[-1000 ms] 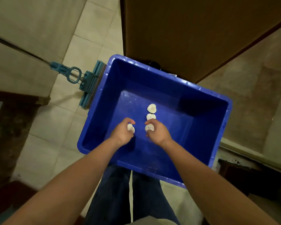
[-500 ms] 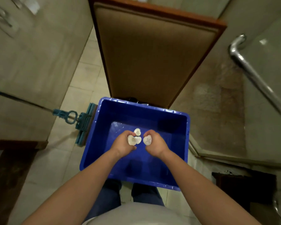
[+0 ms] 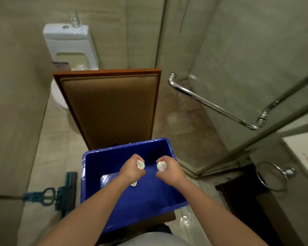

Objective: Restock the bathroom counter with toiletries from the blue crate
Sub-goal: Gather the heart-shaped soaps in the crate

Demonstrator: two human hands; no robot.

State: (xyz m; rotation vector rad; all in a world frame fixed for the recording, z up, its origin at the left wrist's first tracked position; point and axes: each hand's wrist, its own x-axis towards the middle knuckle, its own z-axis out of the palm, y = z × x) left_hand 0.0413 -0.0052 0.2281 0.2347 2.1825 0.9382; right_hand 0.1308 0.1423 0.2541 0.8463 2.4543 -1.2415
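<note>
Head camera looks steeply down, close above the blue crate [image 3: 96,167]

The room is a small, dimly lit bathroom with beige walls [image 3: 16,86] and a pale tiled floor [image 3: 57,148]. A white toilet [image 3: 69,41] stands against the far wall, its bowl partly hidden behind a brown panel [image 3: 108,107] framed in reddish wood. To the right, a glass shower door [image 3: 256,59] carries a long chrome handle [image 3: 212,105], and the shower floor [image 3: 185,121] beyond it looks mottled brown. A chrome towel ring [image 3: 272,176] hangs at the lower right. A teal mop [image 3: 68,189] rests on the floor at the left.
</note>
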